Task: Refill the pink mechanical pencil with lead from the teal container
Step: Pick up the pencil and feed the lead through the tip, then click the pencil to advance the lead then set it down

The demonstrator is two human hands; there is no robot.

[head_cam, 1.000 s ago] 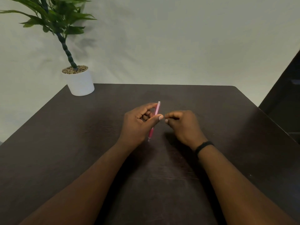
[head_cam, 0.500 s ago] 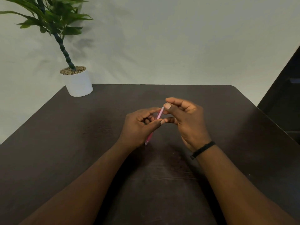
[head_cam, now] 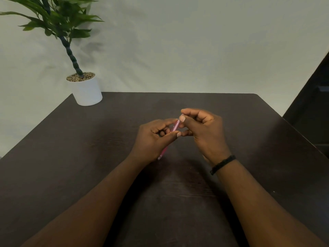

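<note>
The pink mechanical pencil is held tilted above the dark table, its tip pointing down toward me below my left hand. My left hand grips its barrel between thumb and fingers. My right hand pinches the pencil's upper end with thumb and forefinger; what lies between those fingertips is too small to tell. The teal container is not in view.
A white pot with a green plant stands at the table's far left corner. The dark wooden table ends at a pale wall behind. A dark piece of furniture is at the right.
My right hand rose from beside the left hand's fingertips up to the pencil's top end and closed on it. The pencil tilted slightly more to the right.
</note>
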